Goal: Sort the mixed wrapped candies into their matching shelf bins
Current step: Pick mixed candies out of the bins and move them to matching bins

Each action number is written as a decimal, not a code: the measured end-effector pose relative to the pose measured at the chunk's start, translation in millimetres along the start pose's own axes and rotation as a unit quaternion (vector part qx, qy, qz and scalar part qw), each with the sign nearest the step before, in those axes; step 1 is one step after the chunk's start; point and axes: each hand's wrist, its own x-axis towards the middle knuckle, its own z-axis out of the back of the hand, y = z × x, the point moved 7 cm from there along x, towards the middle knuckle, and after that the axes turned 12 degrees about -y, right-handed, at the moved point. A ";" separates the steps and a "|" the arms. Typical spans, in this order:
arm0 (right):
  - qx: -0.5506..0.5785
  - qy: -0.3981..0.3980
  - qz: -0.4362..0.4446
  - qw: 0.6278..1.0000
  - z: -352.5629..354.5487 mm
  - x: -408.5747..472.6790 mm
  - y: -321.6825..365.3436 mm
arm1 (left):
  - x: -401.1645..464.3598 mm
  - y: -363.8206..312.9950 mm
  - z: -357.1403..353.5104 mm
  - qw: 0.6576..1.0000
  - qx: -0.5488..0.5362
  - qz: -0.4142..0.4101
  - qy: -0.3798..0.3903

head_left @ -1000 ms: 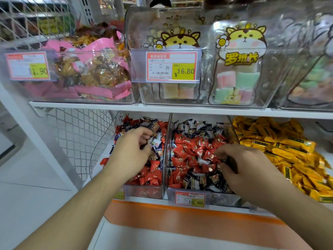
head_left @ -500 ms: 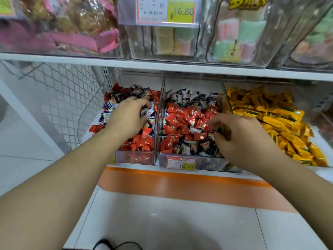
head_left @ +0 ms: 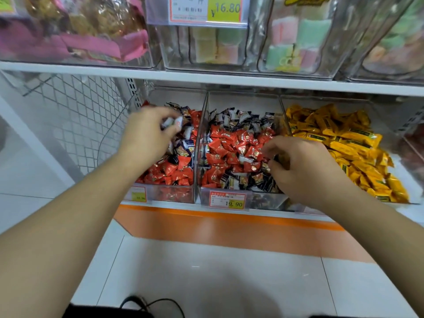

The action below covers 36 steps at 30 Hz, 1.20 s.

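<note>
Pale-wrapped candy (head_left: 172, 122) in raised left hand (head_left: 146, 134) (fingers curled)

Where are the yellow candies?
In the head view, the yellow candies fill the bin on the right of the lower shelf, next to the middle bin of red and dark candies, just beyond the right hand.

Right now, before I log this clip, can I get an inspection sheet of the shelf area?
Surface: white lower shelf with orange base strip.
Job's things: left clear bin and middle clear bin both hold mixed red and dark wrapped candies; yellow wrapped candies fill the right bin.
Clutter: nothing seen.
Grips: left hand pinches white-wrapped candies; right hand curled in middle bin, hold unclear.
Cables: black cable on floor.
Surroundings: upper-shelf bins, price tags, wire mesh.
</note>
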 end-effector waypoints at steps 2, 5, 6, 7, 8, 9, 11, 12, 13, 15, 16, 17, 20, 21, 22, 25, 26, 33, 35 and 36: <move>0.002 -0.012 -0.006 1.000 5.4 2.2 -0.7 | -0.2 -17.5 21.5 0.999 -0.040 0.009 -0.034; 0.003 -0.029 -0.013 0.999 15.3 3.8 -3.0 | -13.6 -62.5 29.5 0.996 -0.077 -0.044 -0.025; 0.000 -0.032 -0.016 0.999 17.4 3.1 -4.9 | -22.4 -78.4 22.3 0.994 -0.080 -0.072 0.002; -0.004 -0.035 -0.020 0.999 19.4 1.8 -6.9 | -32.4 -91.0 10.5 0.991 -0.077 -0.100 0.036; -0.007 -0.038 -0.022 0.999 20.7 0.3 -8.7 | -43.1 -100.4 -3.9 0.987 -0.064 -0.129 0.072; -0.009 -0.040 -0.022 0.999 22.0 -2.6 -9.8 | -53.7 -105.9 -19.9 0.981 -0.041 -0.158 0.107; -0.008 -0.045 -0.017 0.999 23.6 -10.3 -10.7 | -71.1 -106.9 -49.6 0.966 0.029 -0.198 0.164; -0.007 -0.046 -0.016 0.999 24.7 -14.5 -10.7 | -76.4 -104.5 -59.9 0.959 0.065 -0.209 0.178; -0.007 -0.046 -0.015 0.999 26.1 -18.4 -10.7 | -79.7 -103.4 -65.9 0.955 0.086 -0.219 0.181; -0.005 -0.047 -0.018 0.999 30.9 -24.6 -11.3 | -84.1 -107.4 -66.1 0.956 0.073 -0.225 0.174; -0.004 -0.048 -0.023 0.999 33.6 -27.3 -12.0 | -86.9 -110.1 -63.1 0.958 0.052 -0.220 0.174; -0.004 -0.048 -0.028 0.998 36.1 -29.9 -12.9 | -90.3 -113.1 -59.5 0.960 0.032 -0.215 0.177; 0.001 -0.048 -0.037 0.998 40.7 -40.2 -13.8 | -101.1 -122.2 -48.7 0.965 -0.010 -0.203 0.167; 0.005 -0.047 -0.037 0.998 41.5 -44.8 -12.7 | -106.0 -124.5 -46.2 0.966 -0.018 -0.199 0.165; 0.008 -0.049 -0.036 0.998 42.0 -50.6 -11.4 | -111.8 -126.0 -44.0 0.966 -0.027 -0.197 0.166; 0.033 -0.059 -0.030 0.997 41.9 -71.5 -5.0 | -134.6 -127.0 -34.9 0.966 -0.044 -0.196 0.160; 0.045 -0.051 -0.039 0.997 36.4 -81.9 -3.1 | -145.2 -125.7 -31.6 0.967 -0.052 -0.193 0.155; 0.001 0.234 -0.130 0.964 -79.5 -218.2 -6.9 | -271.7 -99.2 -54.4 0.938 -0.083 -0.165 0.294; 0.024 0.281 -0.200 0.938 -116.1 -277.2 -19.5 | -319.7 -76.0 -71.0 0.923 -0.067 -0.126 0.359; 0.031 0.298 -0.235 0.925 -134.5 -308.5 -27.3 | -345.2 -63.2 -79.4 0.912 -0.060 -0.107 0.392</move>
